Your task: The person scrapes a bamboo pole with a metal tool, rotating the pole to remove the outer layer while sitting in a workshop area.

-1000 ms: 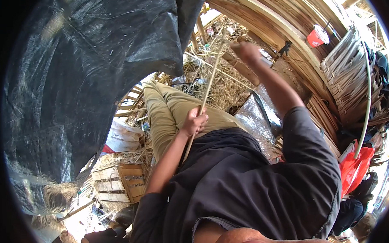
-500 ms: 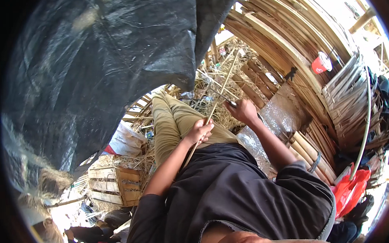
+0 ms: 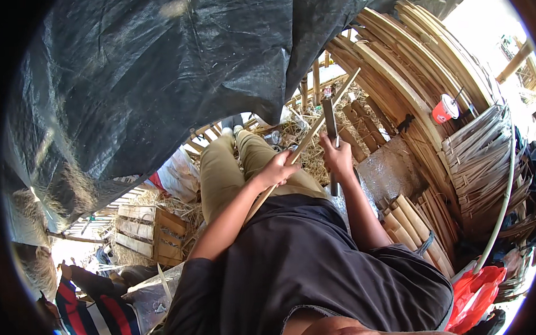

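Note:
My left hand is closed round a long, thin bamboo strip. The strip runs slantwise from beside my waist up to the far right. Just right of it, my right hand grips a knife with a flat, dark, straight blade, held nearly upright. Its lower end shows below the fist. The blade's upper part stands close to the strip; whether they touch I cannot tell. Beneath both hands lie my outstretched legs in khaki trousers.
A black tarp hangs at the upper left. Long wooden slats are stacked at right, with a red cup by them. A red plastic bag, bamboo pieces, a slatted crate and a person in a striped shirt are around me.
The knife has swung from a slant across the strip to nearly upright, its broad side showing. The view has shifted, and a striped shirt shows more at lower left.

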Available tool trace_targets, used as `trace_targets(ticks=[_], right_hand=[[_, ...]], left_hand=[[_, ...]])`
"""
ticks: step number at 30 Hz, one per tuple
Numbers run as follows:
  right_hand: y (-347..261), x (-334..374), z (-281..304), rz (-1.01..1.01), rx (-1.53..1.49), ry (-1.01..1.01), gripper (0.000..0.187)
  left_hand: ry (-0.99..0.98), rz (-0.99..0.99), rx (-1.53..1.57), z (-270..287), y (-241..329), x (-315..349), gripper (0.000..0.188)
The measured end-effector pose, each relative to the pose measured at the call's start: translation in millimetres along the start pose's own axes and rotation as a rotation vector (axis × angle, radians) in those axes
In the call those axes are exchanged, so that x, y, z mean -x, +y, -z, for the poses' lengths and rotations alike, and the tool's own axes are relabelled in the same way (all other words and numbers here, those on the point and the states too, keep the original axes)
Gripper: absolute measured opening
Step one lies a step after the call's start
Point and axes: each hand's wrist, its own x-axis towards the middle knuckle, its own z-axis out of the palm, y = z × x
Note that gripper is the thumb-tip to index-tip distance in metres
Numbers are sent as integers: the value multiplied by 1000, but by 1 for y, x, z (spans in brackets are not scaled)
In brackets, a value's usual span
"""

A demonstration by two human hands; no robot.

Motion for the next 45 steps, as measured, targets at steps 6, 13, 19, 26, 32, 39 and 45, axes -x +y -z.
trace_targets(ticks=[6, 13, 19, 26, 32, 39, 45], right_hand=[[-13, 6, -15, 128, 128, -57, 44], [-49, 30, -25, 194, 36, -14, 29], [-45, 35, -36, 24, 10, -71, 27], [-43, 30, -43, 67, -21, -86, 25], [-49, 27, -46, 98, -91, -151, 19], [-53, 39, -32, 137, -140, -179, 19], [-55, 49, -22, 242, -119, -123, 18]], left_hand=[[28, -35, -203, 10, 3, 9, 35], [20, -359, -281, 18, 4, 22, 38], [170, -521, -433, 18, -6, 32, 52], [144, -193, -758, 22, 6, 72, 55], [288, -255, -673, 12, 13, 88, 46], [242, -211, -611, -8, 29, 96, 40], [164, -85, -450, -20, 37, 106, 29]])
